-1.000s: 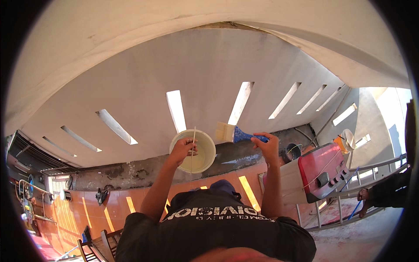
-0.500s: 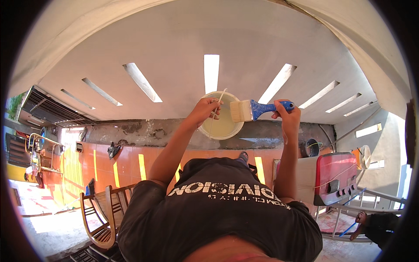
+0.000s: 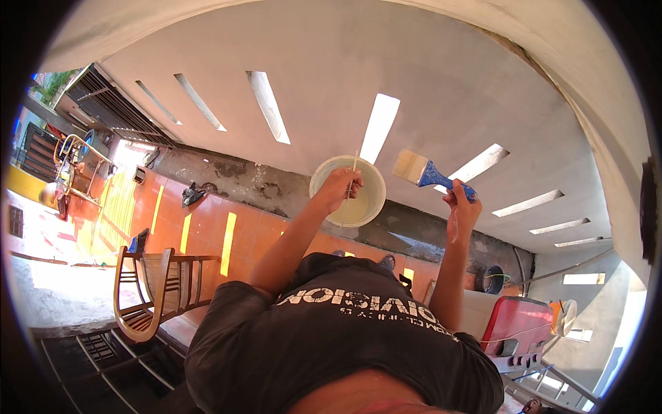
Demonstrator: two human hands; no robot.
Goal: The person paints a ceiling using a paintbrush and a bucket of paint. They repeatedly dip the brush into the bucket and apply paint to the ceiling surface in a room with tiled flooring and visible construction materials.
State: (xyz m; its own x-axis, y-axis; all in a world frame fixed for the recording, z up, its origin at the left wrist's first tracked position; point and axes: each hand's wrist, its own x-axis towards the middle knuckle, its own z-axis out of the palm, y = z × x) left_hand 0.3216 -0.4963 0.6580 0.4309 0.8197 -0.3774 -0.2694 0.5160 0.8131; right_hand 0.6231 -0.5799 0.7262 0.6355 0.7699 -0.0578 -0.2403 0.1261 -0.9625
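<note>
Grey wall with bright slots stands beyond an orange floor. At left is a wooden chair, well apart from both hands. Further right, the left hand is curled around a thin pale rod crossing the mouth of a round bucket; it may be the bucket's handle, though the fingers hide much of it. Just right of the bucket lies the brush, slanting from upper left to lower right, bristles leftmost and apart from the rim in view. Rightmost, the right hand pinches its blue end, farther from the bucket than the left.
</note>
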